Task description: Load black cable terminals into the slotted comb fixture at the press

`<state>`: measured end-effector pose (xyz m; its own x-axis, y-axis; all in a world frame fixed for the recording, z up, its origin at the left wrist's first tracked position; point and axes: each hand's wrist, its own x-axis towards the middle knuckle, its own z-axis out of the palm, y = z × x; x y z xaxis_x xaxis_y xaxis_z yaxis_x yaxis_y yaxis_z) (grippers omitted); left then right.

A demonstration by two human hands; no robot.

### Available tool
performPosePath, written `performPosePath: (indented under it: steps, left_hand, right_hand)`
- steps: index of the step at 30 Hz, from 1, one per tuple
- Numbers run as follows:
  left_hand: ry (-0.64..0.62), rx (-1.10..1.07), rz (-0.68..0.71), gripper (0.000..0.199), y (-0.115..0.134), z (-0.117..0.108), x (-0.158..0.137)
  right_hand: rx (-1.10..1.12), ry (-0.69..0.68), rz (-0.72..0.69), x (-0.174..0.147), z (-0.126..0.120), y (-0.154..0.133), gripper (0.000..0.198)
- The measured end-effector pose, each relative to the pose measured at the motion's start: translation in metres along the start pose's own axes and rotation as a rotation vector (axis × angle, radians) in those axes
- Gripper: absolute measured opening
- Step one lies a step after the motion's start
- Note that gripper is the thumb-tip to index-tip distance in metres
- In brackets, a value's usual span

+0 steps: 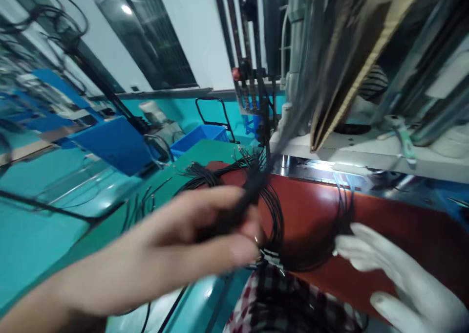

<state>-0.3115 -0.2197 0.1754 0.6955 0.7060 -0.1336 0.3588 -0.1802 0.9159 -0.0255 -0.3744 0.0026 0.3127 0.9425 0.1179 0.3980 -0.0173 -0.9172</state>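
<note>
My left hand (pixel 190 230), bare and blurred by motion, grips a bundle of thin black wires (pixel 252 184) that rises up and to the right. More coiled black wires (pixel 273 210) lie on a red mat (pixel 366 215) just behind the hand. My right hand (pixel 395 274), in a white glove, is spread open over the red mat at the lower right, its fingertips next to a thin loop of wire (pixel 344 210). It holds nothing.
A green mat (pixel 161 186) with loose black wires lies left of the red one. Blue bins (pixel 200 137) stand at the back. A white machine ledge (pixel 366 157) with cardboard (pixel 351 69) rises behind. Checked cloth (pixel 278 299) is at the bottom.
</note>
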Motion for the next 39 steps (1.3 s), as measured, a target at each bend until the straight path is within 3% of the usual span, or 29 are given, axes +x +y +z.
performPosePath:
  steps: [1, 2, 3, 5, 7, 10, 14, 18, 20, 22, 24, 26, 28, 32, 35, 39]
  left_hand:
    - [-0.282, -0.045, -0.017, 0.022, -0.005, 0.024, 0.017]
    - [-0.444, -0.055, -0.009, 0.022, -0.013, 0.047, 0.035]
    - [-0.519, -0.050, 0.011, 0.027, -0.025, 0.071, 0.052]
    - [-0.580, 0.071, 0.077, 0.029, -0.052, 0.114, 0.083]
    - [-0.541, 0.304, 0.169, 0.028, -0.078, 0.146, 0.102]
    - [-0.490, 0.565, 0.246, 0.025, -0.101, 0.167, 0.115]
    - [-0.483, 0.713, 0.260, 0.027, -0.107, 0.170, 0.116]
    - [-0.479, 0.806, 0.259, 0.034, -0.108, 0.174, 0.104]
    - [-0.514, 0.847, 0.304, 0.039, -0.109, 0.173, 0.100]
    - [-0.535, 0.875, 0.368, 0.044, -0.108, 0.166, 0.109]
    - [-0.428, 0.912, 0.428, 0.047, -0.108, 0.156, 0.134]
    - [-0.184, 0.993, 0.482, 0.042, -0.112, 0.145, 0.175]
    - [-0.024, 1.113, 0.531, 0.033, -0.120, 0.138, 0.221]
    - [-0.030, 1.210, 0.489, 0.029, -0.134, 0.139, 0.281]
    - [-0.099, 1.203, 0.469, 0.022, -0.134, 0.136, 0.278]
    - [-0.181, 1.105, 0.271, 0.022, -0.131, 0.109, 0.237]
  right_hand:
    - [0.185, -0.004, -0.009, 0.005, 0.003, -0.014, 0.078]
    - [0.354, 0.041, -0.031, 0.010, 0.006, -0.025, 0.085]
    - [0.408, 0.091, -0.040, 0.015, 0.009, -0.034, 0.084]
    - [0.540, 0.236, 0.021, 0.023, 0.013, -0.041, 0.065]
    - [0.660, 0.362, 0.118, 0.027, 0.012, -0.038, 0.051]
    - [0.823, 0.496, 0.160, 0.031, 0.006, -0.024, 0.044]
    - [0.991, 0.625, 0.100, 0.039, -0.001, -0.011, 0.037]
    - [1.124, 0.666, 0.105, 0.054, -0.001, -0.011, 0.025]
    - [1.223, 0.611, 0.125, 0.061, -0.001, -0.011, 0.025]
    - [1.264, 0.469, 0.201, 0.065, -0.003, -0.006, 0.027]
    - [1.200, 0.323, 0.339, 0.068, -0.003, 0.003, 0.032]
    - [1.073, 0.238, 0.445, 0.071, -0.003, 0.015, 0.031]
    - [0.952, 0.188, 0.486, 0.073, -0.002, 0.024, 0.031]
    - [0.781, 0.208, 0.445, 0.079, 0.001, 0.034, 0.035]
    - [0.793, 0.335, 0.408, 0.080, 0.000, 0.037, 0.037]
    - [0.807, 0.364, 0.410, 0.075, -0.002, 0.038, 0.032]
